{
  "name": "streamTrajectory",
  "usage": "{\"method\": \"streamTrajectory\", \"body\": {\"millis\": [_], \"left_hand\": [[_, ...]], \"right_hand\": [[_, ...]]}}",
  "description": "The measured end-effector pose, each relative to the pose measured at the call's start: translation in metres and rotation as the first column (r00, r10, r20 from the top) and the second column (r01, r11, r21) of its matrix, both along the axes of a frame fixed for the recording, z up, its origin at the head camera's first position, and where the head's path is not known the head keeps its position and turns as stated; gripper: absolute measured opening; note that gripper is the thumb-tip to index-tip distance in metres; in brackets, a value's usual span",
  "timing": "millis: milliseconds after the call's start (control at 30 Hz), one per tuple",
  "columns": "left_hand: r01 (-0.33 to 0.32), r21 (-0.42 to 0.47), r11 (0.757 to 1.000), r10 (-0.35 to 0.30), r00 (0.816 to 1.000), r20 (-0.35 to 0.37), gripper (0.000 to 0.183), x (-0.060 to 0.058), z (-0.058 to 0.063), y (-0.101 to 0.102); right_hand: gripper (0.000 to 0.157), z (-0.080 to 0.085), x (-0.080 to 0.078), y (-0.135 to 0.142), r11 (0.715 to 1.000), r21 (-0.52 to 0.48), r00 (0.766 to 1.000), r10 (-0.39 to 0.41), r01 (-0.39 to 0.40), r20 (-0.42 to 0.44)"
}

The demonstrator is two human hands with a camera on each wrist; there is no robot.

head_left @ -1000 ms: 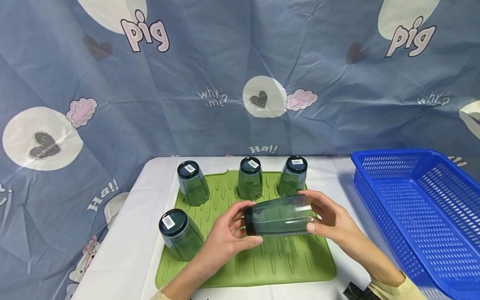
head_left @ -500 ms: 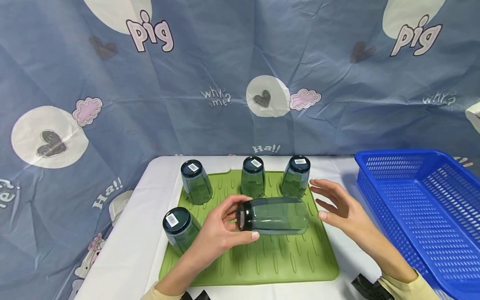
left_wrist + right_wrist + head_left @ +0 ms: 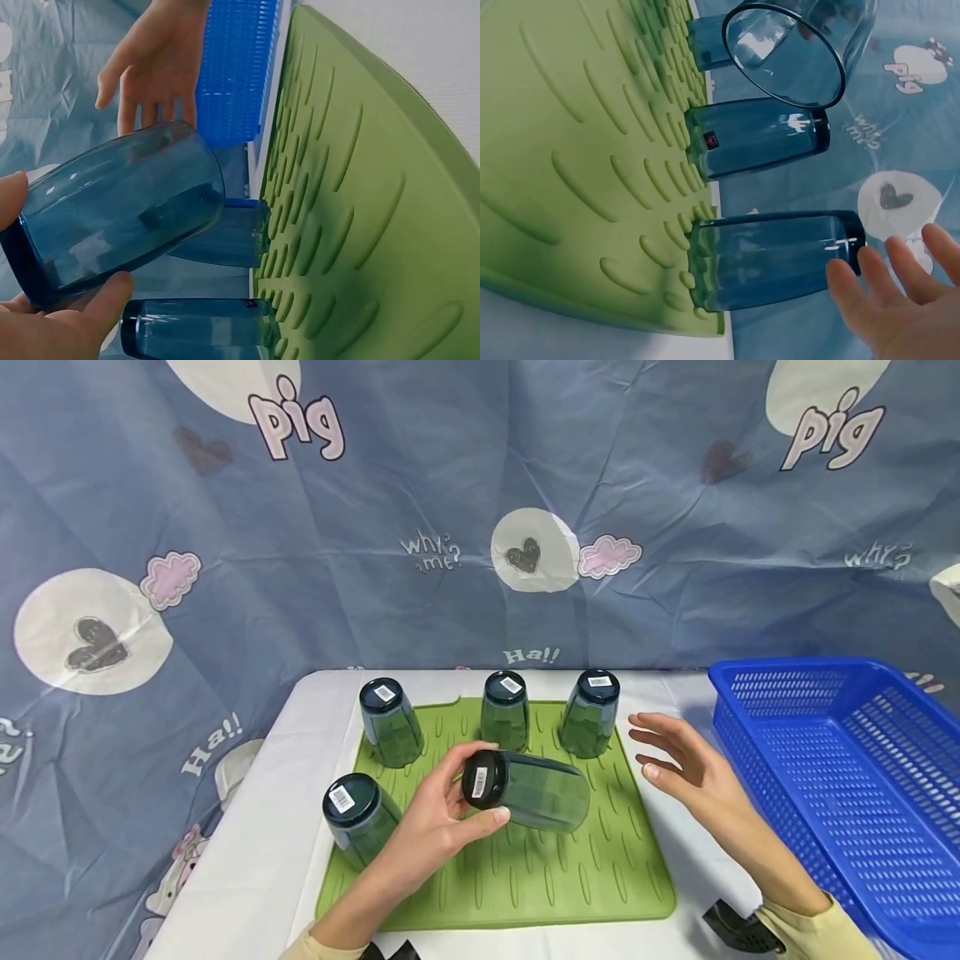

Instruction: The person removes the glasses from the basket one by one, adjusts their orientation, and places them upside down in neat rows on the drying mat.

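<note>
My left hand (image 3: 435,827) holds a tinted drinking glass (image 3: 543,789) by its dark base, thumb on the near side and fingers behind. The glass is tilted above the green drying mat (image 3: 570,885), its mouth pointing right and somewhat down. In the left wrist view the held glass (image 3: 127,210) looks see-through, with nothing inside. To the right of the mat, my right hand (image 3: 693,772) hovers with fingers spread, apart from the glass. In the right wrist view that hand (image 3: 907,300) appears near an upside-down glass (image 3: 780,259) on the mat.
Upside-down glasses with barcode labels stand on the mat: one front left (image 3: 360,818), one back left (image 3: 392,724), one back middle (image 3: 505,714), one back right (image 3: 590,714). A blue plastic basket (image 3: 780,802) stands on the right. A patterned cloth (image 3: 420,460) hangs behind.
My right hand has let go of the glass's mouth end and moved right. The left hand has turned the glass, so its base faces the head camera more and its mouth dips lower.
</note>
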State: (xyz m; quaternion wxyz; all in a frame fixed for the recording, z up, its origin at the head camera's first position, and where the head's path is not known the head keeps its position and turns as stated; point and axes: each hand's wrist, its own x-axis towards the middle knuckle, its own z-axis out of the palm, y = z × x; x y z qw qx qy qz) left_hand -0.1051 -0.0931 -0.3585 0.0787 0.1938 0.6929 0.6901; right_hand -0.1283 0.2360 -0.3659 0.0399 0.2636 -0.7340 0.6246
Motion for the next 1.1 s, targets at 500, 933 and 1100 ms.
{"method": "streamTrajectory", "body": {"millis": [500,933,1100], "left_hand": [[-0.196,0.031,0.980,0.197,0.980,-0.026,0.072,-0.004,-0.007,0.002],[-0.210,-0.033,0.977,0.206,0.973,-0.106,0.065,-0.004,-0.010,0.004],[-0.182,-0.073,0.980,0.177,0.981,-0.076,0.066,-0.004,-0.013,0.005]], "right_hand": [[0.050,-0.005,-0.004,0.006,0.995,0.030,0.995,-0.094,0.093,0.043],[0.048,-0.008,-0.006,0.007,0.986,0.091,0.988,-0.145,0.140,0.053],[0.046,-0.009,-0.005,0.006,0.981,0.104,0.983,-0.169,0.162,0.066]]}}
